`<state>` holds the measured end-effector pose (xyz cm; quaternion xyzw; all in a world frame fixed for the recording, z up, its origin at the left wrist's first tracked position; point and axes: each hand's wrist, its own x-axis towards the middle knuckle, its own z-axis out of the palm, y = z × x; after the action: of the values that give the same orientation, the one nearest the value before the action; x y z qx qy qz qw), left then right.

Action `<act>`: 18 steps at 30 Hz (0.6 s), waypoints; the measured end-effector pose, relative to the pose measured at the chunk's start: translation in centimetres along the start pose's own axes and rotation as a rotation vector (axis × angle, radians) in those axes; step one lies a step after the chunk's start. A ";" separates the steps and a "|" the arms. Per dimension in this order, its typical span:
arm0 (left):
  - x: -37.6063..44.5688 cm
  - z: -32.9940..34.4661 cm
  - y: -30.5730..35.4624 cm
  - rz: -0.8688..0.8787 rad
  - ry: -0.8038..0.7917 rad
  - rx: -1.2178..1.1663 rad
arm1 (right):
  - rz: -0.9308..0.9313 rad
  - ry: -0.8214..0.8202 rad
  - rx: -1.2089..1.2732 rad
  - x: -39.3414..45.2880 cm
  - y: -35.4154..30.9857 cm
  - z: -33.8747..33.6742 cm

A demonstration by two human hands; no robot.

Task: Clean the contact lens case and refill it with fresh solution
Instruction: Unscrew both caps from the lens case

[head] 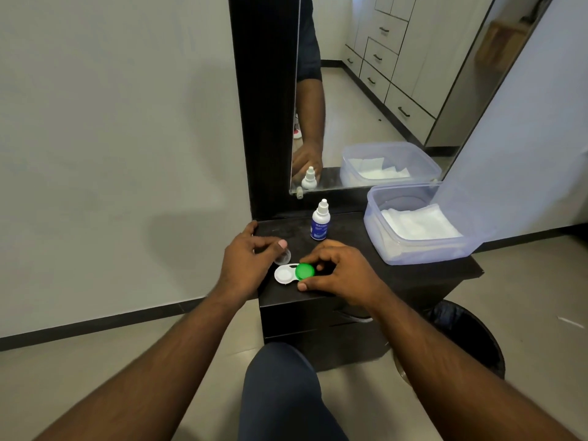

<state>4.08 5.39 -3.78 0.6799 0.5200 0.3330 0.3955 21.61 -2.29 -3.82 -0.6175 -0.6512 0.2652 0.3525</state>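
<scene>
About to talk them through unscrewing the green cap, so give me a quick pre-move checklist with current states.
1. Right hand on green cap: ok, fingers curl round it.
2. Lens case flat on the dark cabinet top: ok.
3. Other well uncapped: ok, its white cup shows open.
4. Clear cap set aside: ok, under the left hand fingertips.
5. Solution bottle within reach, upright, capped: ok.
6. Liquid left in the open well: cannot tell.
</scene>
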 end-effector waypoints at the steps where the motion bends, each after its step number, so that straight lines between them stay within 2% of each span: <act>1: -0.3 -0.2 0.0 -0.020 0.016 -0.032 | 0.004 -0.006 0.000 0.0 0.0 -0.1; 5: -3.5 -1.4 0.3 0.006 0.085 -0.133 | -0.001 -0.030 0.001 0.0 0.1 -0.2; 8: -5.7 -1.6 -0.9 0.098 -0.028 0.013 | -0.019 -0.049 -0.002 -0.3 0.0 -0.2; 10: -6.2 -1.3 -1.9 0.130 -0.038 0.064 | -0.031 -0.047 -0.009 -0.4 0.1 -0.2; 13: -6.3 -1.1 -2.6 0.107 0.010 0.053 | -0.050 -0.064 -0.012 -0.5 -0.1 -0.2; 18: -6.3 -1.1 -2.1 0.073 -0.024 0.061 | -0.067 -0.077 -0.005 -0.7 -0.2 -0.3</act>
<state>0.71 -0.16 -5.40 0.7143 0.4999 0.3230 0.3682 21.65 -3.07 -3.57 -0.5856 -0.6853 0.2752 0.3342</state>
